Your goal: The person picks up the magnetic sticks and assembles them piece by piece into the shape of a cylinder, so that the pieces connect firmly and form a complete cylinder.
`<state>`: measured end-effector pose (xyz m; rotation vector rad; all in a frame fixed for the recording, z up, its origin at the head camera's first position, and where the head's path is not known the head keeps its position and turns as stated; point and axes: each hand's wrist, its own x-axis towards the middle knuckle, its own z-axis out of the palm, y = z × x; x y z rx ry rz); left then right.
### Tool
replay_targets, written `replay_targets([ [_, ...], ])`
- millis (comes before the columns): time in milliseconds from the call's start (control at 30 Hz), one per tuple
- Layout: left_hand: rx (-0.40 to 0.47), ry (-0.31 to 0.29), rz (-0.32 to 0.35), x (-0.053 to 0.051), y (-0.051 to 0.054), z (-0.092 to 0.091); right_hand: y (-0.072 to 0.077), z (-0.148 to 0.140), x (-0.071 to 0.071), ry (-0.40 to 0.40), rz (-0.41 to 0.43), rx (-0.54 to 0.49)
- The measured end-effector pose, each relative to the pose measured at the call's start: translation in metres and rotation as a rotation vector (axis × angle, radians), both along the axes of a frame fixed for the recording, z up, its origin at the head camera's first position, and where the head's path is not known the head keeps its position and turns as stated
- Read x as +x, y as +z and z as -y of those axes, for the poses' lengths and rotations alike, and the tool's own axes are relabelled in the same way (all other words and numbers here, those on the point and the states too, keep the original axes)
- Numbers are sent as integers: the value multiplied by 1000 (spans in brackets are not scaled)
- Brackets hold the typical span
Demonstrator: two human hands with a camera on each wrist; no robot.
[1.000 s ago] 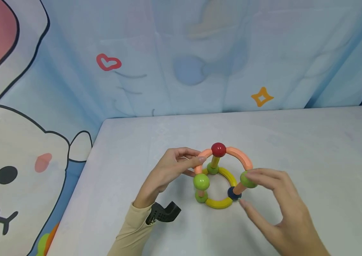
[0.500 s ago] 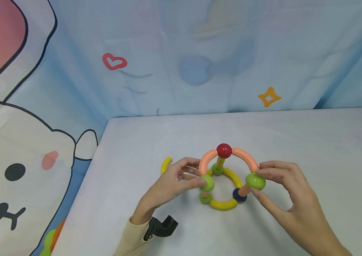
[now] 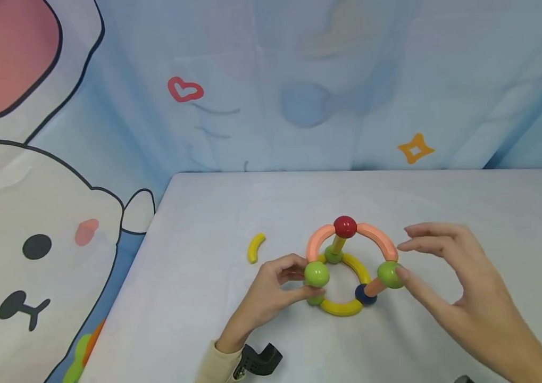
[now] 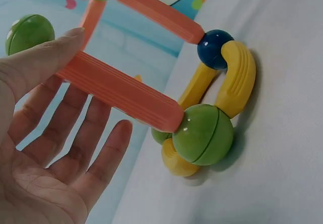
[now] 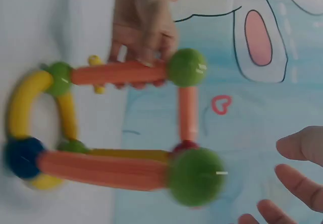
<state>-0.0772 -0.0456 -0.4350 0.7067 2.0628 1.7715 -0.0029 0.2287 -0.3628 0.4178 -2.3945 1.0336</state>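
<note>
A frame of toy rods and balls [image 3: 342, 308] stands on the table, with curved yellow rods at its base. Two curved orange rods [image 3: 377, 239] at the top meet at a red ball [image 3: 345, 226]. My left hand [image 3: 277, 292] pinches the left upright orange rod [image 4: 121, 90] below its upper green ball [image 3: 316, 274], thumb in front and fingers behind. Beside the right upper green ball [image 3: 390, 274] is my right hand [image 3: 462, 282], fingers spread and holding nothing. The right wrist view shows those fingers [image 5: 303, 183] apart from the ball. A dark blue ball [image 3: 365, 294] joins the base.
A loose curved yellow rod [image 3: 255, 248] lies on the white tabletop [image 3: 213, 213], left of the frame. A printed blue curtain [image 3: 271, 133] hangs behind the table. A black strap mount [image 3: 261, 359] sits on the left wrist.
My left hand has gone from the top orange rod down to the upright one. The right hand pinched the green ball and has let go. The loose yellow rod has come into view.
</note>
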Motion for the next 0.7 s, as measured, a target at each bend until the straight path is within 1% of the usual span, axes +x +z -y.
replay_targets([
  [67,8,9,4,0,-1,-1,20,0,-12,58,-19,79],
  [100,15,12,10,1,-2,-2,31,1,-20,112,-25,124],
  [133,24,14,13,1,-3,-2,41,3,-29,185,-34,165],
  [200,45,12,22,2,-5,-4,59,8,-52,360,-33,253],
  [233,57,9,24,2,-7,-5,68,9,-65,456,-16,292],
  [300,76,8,31,4,-10,-7,79,10,-95,641,66,334],
  [333,82,7,32,5,-12,-8,83,10,-110,707,117,345],
  [367,86,2,34,6,-13,-10,86,9,-124,747,180,349],
  [433,95,-10,40,8,-14,-13,89,5,-148,782,299,334],
  [467,98,-16,43,9,-15,-14,88,3,-159,783,348,324],
  [533,109,-31,38,10,-15,-17,86,0,-175,763,420,321],
  [600,108,-41,35,12,-15,-18,81,2,-188,743,457,356],
  [700,94,-44,32,15,-16,-18,76,20,-201,736,461,489],
])
